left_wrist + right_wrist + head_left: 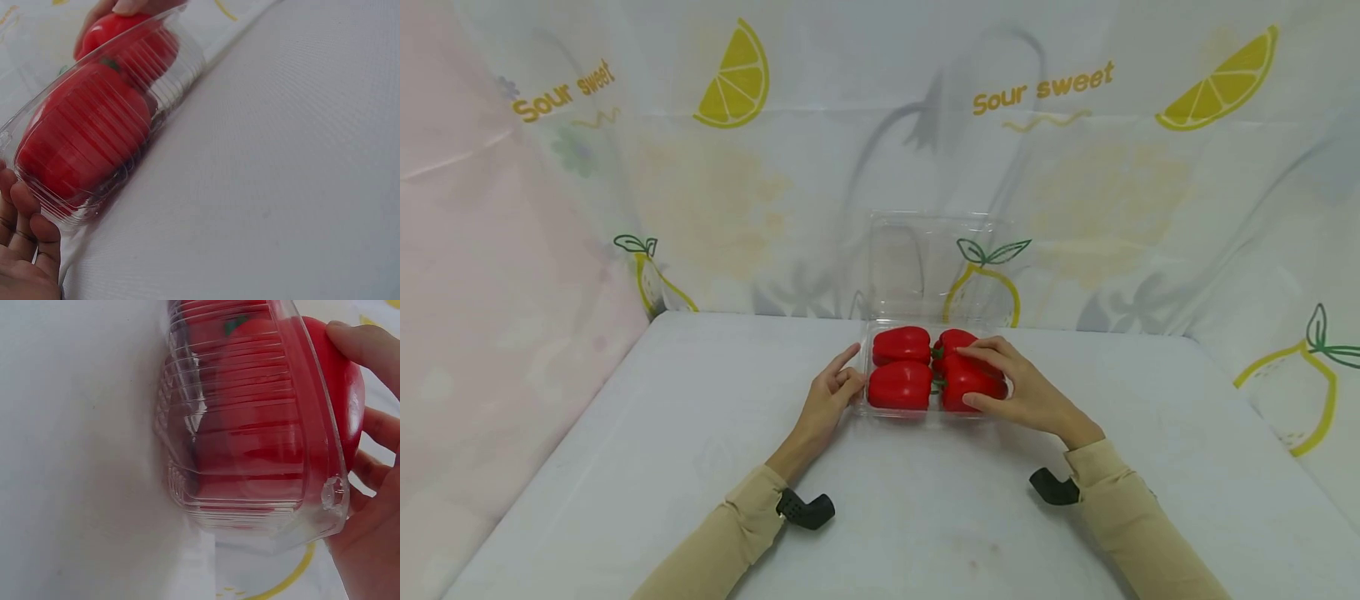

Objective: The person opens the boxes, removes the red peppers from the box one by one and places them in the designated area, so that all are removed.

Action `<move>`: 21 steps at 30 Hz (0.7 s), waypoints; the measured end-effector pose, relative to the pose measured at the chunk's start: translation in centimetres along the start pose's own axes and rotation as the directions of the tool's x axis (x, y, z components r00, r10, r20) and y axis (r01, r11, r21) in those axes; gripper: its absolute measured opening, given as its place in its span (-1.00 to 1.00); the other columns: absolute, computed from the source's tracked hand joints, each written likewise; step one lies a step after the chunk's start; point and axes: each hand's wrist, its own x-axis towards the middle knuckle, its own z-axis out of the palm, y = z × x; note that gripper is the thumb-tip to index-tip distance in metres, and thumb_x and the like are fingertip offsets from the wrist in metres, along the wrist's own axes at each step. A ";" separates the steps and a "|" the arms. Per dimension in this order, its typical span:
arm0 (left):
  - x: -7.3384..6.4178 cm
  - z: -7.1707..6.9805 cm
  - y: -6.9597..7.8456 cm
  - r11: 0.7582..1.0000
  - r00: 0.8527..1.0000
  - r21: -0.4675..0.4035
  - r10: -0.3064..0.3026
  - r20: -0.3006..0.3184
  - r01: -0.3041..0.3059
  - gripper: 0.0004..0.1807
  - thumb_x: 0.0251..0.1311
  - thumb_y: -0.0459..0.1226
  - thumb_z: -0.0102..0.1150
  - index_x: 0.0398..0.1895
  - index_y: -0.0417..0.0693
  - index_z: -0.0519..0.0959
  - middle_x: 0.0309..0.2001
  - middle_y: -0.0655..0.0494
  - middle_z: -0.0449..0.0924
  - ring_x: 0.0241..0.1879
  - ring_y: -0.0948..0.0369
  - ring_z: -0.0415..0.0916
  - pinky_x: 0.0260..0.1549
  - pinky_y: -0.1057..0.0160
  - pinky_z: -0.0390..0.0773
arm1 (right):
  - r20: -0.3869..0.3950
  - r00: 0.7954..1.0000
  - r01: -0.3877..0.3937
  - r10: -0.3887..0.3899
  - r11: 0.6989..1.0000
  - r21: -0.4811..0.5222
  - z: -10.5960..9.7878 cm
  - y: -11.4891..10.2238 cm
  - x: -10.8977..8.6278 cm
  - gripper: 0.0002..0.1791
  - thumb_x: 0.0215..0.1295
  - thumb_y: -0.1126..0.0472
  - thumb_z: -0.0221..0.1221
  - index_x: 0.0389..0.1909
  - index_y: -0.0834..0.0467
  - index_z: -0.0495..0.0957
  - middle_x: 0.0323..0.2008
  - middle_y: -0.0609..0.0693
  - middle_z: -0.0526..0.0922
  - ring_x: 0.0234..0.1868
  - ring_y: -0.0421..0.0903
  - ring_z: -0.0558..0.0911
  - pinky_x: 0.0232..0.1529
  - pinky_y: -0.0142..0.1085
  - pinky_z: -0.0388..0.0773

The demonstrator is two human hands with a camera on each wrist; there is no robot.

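A clear plastic clamshell box point(895, 413) stands at the back middle of the table, with its lid point(897, 250) raised behind it. Several red bell peppers lie inside, among them a front left one point(898, 385) and a back left one point(901, 344). My right hand point(1026, 392) grips the front right bell pepper point(962, 379), thumb in front and fingers over the back. In the right wrist view this pepper point(340, 387) sticks up above the box rim. My left hand point(826, 400) touches the box's left end, fingertips point(25, 199) against its wall.
The white table point(715, 433) spreads out in front and to both sides. A printed curtain point(820, 167) with lemon drawings hangs close behind the box. Black wrist cameras sit on the left wrist point(806, 509) and the right wrist point(1054, 487).
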 end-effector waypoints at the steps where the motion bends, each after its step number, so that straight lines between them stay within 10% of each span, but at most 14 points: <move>1: 0.0 0.0 0.0 1.000 1.000 -0.001 0.000 0.001 0.000 -0.42 0.33 -0.36 -0.04 0.41 -0.07 0.16 -0.47 0.26 0.44 -0.43 0.32 0.33 -0.33 0.47 0.43 | 0.001 1.000 -0.001 0.001 1.000 0.000 0.0 0.0 0.0 -0.36 0.10 0.07 0.34 0.24 -0.03 0.38 0.17 -0.13 0.32 0.22 -0.11 0.33 0.00 -0.17 0.56; 21: -0.1 0.0 0.2 1.000 1.000 0.008 0.001 0.008 -0.001 -0.42 0.34 -0.35 -0.05 0.41 -0.07 0.15 -0.45 0.23 0.47 -0.42 0.35 0.35 -0.32 0.47 0.44 | -0.028 1.000 0.007 -0.007 1.000 -0.022 -0.7 0.0 0.0 -0.32 0.12 0.08 0.33 0.29 -0.08 0.34 0.15 -0.08 0.33 0.17 -0.08 0.36 -0.04 -0.15 0.58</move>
